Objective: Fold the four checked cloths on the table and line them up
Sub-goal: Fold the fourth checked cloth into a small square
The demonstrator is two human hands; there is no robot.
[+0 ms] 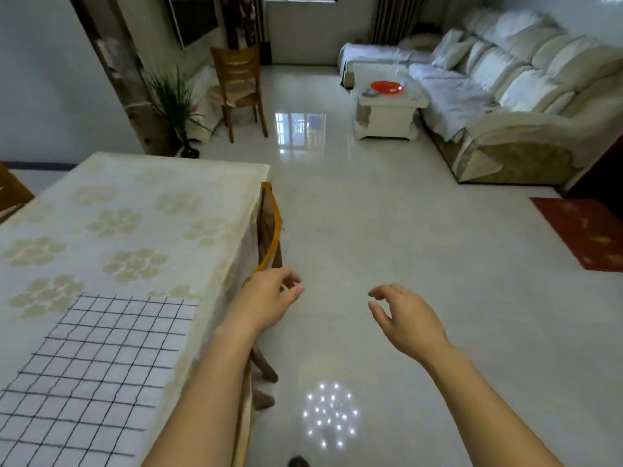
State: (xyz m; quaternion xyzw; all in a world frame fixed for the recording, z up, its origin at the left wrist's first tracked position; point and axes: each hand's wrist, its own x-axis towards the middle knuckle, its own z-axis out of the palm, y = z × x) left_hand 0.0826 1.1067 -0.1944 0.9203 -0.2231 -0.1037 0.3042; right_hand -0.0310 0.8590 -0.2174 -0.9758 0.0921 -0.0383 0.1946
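Head view: loose-fingered hands (269, 298) (409, 320) near checked cloth (101, 365).

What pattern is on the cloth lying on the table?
White checked cloth with a thin dark grid, clearest in the head view.

Both bare forearms reach forward, side by side and well apart. The left hand (269, 298) hangs with loosely curled fingers, holding nothing. The right hand (408, 318) mirrors it, fingers relaxed, thumb apart.

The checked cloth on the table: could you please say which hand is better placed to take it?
Probably the left hand: it hovers by the table, nearer the checked cloth. The right hand is farther out over the floor.
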